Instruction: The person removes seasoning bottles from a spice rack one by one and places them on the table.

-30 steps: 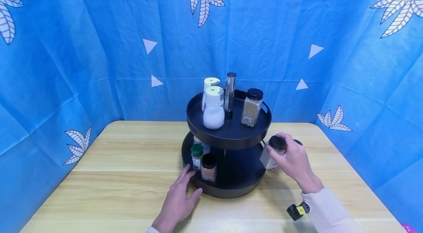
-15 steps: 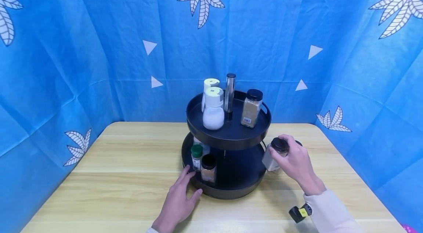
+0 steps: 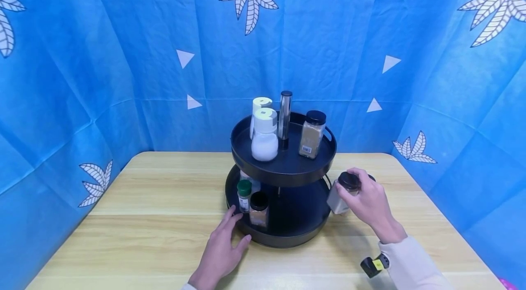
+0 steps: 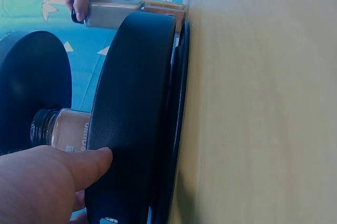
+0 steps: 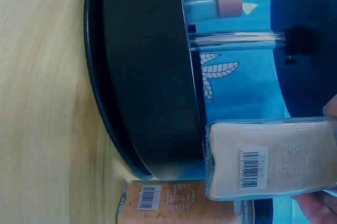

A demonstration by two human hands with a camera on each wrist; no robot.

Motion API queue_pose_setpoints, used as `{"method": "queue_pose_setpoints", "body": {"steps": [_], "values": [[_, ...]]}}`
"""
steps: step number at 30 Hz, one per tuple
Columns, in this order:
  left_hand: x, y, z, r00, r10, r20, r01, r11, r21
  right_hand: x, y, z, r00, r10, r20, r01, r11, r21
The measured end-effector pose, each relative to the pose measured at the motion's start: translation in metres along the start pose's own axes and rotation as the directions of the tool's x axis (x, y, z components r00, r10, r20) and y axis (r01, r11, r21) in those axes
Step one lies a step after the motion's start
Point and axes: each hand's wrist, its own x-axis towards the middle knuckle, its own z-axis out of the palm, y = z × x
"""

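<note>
Right hand pinches a roughly upright jar near its top — the rack at nine o'clock; left hand, loosely spread, touches the rack's eight o'clock side.

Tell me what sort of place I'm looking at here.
Probably a curtained-off work booth rather than a real kitchen: blue patterned curtains hang behind and beside a pale table, which holds a two-tier black rack with jars.
</note>
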Motion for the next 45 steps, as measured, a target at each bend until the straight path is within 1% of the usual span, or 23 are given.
{"method": "queue_pose_setpoints", "body": {"steps": [15, 26, 36, 45], "values": [[-0.001, 0.0, 0.0, 1.0, -0.011, 0.009, 0.011, 1.0, 0.001, -0.005, 0.002, -0.001, 1.0, 0.002, -0.005, -0.002, 1.0, -0.003], [-0.002, -0.001, 0.001, 1.0, -0.01, 0.008, 0.01, 1.0, 0.004, -0.007, 0.005, -0.005, 0.999, -0.038, -0.033, 0.037, 0.999, -0.01], [0.0, 0.0, 0.001, 1.0, -0.005, -0.001, 0.005, 1.0, -0.002, -0.008, 0.009, -0.008, 0.998, -0.052, -0.041, 0.051, 0.998, -0.021], [0.0, 0.001, 0.0, 1.0, -0.016, -0.002, 0.016, 1.0, -0.002, -0.01, 0.012, -0.011, 0.998, -0.034, -0.057, 0.032, 0.999, -0.029]]}}
